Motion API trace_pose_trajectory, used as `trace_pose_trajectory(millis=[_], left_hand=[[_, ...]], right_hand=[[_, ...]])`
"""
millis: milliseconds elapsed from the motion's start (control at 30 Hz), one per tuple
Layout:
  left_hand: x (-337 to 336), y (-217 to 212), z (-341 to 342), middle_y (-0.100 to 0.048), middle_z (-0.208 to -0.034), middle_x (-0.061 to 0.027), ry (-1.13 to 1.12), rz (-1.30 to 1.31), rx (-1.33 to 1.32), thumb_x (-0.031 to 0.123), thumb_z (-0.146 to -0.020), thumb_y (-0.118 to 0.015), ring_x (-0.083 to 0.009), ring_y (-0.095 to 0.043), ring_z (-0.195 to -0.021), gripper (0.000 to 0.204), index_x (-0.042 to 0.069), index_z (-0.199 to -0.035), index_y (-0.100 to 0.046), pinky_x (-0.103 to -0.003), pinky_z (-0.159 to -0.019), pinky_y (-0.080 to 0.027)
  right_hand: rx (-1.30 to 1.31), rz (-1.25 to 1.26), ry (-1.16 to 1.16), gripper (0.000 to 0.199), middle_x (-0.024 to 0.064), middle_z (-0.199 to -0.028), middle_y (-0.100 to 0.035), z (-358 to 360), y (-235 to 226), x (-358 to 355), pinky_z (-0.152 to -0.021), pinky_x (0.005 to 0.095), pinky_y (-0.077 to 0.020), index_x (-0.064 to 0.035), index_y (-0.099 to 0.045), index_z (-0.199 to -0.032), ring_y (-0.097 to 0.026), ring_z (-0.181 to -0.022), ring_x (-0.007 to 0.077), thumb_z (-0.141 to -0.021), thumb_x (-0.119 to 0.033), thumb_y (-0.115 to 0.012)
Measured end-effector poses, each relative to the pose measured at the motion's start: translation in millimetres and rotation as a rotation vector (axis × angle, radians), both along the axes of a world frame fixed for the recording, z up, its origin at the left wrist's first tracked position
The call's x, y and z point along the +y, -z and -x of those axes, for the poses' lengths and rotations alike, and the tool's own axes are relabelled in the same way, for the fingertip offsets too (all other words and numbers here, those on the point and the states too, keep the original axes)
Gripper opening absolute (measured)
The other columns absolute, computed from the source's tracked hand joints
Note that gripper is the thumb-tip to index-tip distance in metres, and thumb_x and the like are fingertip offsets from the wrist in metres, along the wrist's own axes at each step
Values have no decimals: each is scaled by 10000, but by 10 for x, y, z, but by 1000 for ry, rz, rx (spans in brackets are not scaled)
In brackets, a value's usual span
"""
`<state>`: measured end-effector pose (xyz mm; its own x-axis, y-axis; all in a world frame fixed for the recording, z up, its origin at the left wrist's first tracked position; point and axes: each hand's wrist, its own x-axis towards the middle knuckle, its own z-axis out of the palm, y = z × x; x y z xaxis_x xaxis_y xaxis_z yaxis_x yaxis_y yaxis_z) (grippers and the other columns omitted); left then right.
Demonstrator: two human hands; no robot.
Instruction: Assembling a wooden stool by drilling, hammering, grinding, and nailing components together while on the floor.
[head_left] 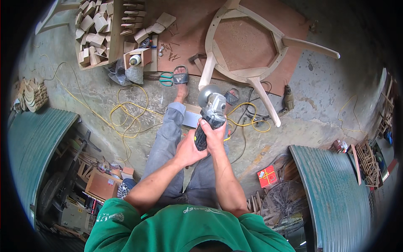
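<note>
The person's left hand (191,150) and right hand (215,136) are both wrapped around a grinder (214,110), fingers closed on its body. Its disc sits at the tip of one leg of the wooden frame (245,76), which lies ahead on a brown sheet (176,25); I can't tell whether they touch. Joining looks done: four legs show attached to the ring. The wood is bare, so I'd judge the smoothing unfinished, though I can't tell how much remains. Loose screws (170,52) lie near the frame.
</note>
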<state>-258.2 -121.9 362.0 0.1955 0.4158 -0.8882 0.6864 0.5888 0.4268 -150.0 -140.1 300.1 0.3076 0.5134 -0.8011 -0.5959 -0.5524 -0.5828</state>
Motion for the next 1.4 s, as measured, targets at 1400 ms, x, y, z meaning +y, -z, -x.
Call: trace_pose_trajectory(millis=[1400], left_hand=[[-193, -6, -3083, -673, -903, -199, 683, -4, -472, 336, -650, -795, -344, -685, -869, 672, -13, -1135, -486, -423, -781, -540]], right_hand=[[-483, 113, 513, 508, 54, -870, -603, -2907, -590, -915, -622, 321, -529, -72, -469, -1071, -599, -719, 146, -763, -210, -849]])
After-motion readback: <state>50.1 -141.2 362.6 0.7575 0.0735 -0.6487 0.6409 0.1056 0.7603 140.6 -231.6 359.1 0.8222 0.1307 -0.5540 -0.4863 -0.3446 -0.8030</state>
